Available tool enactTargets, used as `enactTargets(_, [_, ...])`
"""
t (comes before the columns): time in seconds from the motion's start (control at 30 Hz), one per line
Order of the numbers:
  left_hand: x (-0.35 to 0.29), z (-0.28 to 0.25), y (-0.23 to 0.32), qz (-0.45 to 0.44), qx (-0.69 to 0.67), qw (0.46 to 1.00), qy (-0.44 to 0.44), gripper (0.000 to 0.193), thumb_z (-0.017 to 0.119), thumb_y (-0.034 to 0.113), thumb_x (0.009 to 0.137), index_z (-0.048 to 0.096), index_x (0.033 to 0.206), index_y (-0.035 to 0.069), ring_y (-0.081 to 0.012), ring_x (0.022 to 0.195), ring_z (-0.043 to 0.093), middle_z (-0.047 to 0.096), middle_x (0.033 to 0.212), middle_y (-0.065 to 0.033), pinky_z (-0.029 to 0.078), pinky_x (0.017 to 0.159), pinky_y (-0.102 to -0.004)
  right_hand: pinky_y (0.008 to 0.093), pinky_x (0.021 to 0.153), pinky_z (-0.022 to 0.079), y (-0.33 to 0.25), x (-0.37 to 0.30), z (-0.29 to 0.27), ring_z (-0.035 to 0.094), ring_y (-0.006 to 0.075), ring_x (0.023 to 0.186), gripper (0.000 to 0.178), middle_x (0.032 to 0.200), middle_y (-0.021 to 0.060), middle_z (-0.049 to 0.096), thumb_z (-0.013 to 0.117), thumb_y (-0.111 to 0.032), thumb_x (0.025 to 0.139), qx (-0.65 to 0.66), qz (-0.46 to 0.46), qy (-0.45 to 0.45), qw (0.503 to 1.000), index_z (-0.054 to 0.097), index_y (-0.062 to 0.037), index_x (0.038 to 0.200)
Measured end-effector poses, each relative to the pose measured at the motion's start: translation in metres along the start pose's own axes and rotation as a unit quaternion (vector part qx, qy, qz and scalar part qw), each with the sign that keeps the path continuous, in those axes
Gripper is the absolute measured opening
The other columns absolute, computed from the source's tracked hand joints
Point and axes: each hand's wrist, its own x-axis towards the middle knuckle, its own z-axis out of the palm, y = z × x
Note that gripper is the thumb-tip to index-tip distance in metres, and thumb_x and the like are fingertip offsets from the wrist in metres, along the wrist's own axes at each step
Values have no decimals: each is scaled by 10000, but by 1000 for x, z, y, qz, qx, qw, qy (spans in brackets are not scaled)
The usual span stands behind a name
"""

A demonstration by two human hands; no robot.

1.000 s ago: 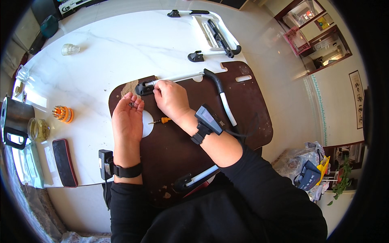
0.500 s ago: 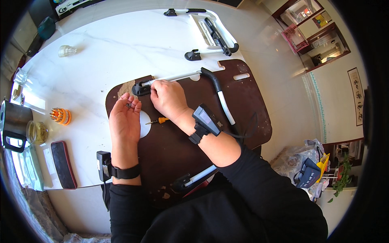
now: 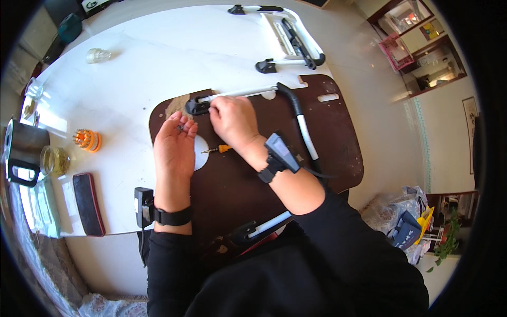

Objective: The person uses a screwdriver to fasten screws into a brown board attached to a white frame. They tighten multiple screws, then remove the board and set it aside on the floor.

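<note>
Head view, looking down: what lies at the far left?

A steel pot (image 3: 31,150) with a black handle, a glass jar (image 3: 55,161), a dark phone (image 3: 88,205) with a red edge, then an orange bit holder (image 3: 90,141), all on a white marbled table (image 3: 158,47).

And the hands?

The left hand (image 3: 177,148) is palm up, its fingers curled round small metal pieces (image 3: 181,127). Just beside its fingertips, a black foot (image 3: 196,106) sits at the end of a white tube (image 3: 243,93), over a brown board (image 3: 237,195). An orange-handled screwdriver (image 3: 224,148) lies nearer the person, untouched. The right hand (image 3: 235,119) bends in at the foot's right edge; whether its fingertips clamp anything, I cannot tell.

Which step is that, and what does it call for?

Close fingerwork at the foot, I judge. The next move would call for steady right fingertips and a level left palm, so no piece rolls away.

Any writing?

At the far right, a navy bag (image 3: 405,227) bears pale lettering and a wall scroll (image 3: 470,121) dark characters, both too blurred to read.
</note>
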Motion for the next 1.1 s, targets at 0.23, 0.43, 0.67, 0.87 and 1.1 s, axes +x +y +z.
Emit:
enactTargets(0.23, [-2, 2, -1, 12, 14, 1000, 1, 187, 561, 92, 983, 546, 1133, -19, -204, 901, 573, 586, 994, -96, 502, 888, -337, 430, 643, 533, 0, 2, 2, 672, 344, 675, 92, 720, 141, 684, 726, -103, 794, 7, 44, -16, 999, 675, -42, 750])
enactTargets(0.43, [-1, 2, -3, 17, 12, 1000, -2, 214, 560, 90, 978, 532, 1157, -24, -197, 896, 561, 583, 987, -95, 501, 875, -345, 440, 679, 528, 1, 0, -1, 674, 336, 689, 77, 722, 126, 694, 726, -100, 796, -26, 14, -28, 999, 684, -46, 762])
enactTargets(0.67, [-1, 3, -4, 20, 10, 1000, 3, 200, 561, 87, 977, 529, 1139, -27, -199, 878, 565, 575, 978, -98, 513, 862, -345, 433, 667, 546, 1, 3, 0, 688, 340, 686, 79, 736, 135, 707, 739, -98, 799, -31, 2, -18, 999, 689, -42, 774])
enactTargets(0.87, [-2, 4, -3, 19, 14, 1000, 2, 186, 542, 80, 990, 530, 1139, -30, -212, 912, 575, 572, 1002, -105, 517, 902, -353, 428, 675, 518, 1, 1, 0, 678, 321, 677, 101, 720, 114, 701, 741, -110, 802, 7, 45, -27, 999, 675, -47, 759])
enactTargets(1.1, [-3, 5, -4, 21, 14, 1000, 9, 188, 567, 91, 979, 532, 1128, -17, -202, 899, 570, 576, 980, -101, 513, 884, -350, 422, 686, 495, -2, -1, 4, 674, 299, 674, 132, 716, 91, 704, 755, -151, 809, -50, 25, 0, 998, 672, -67, 750])
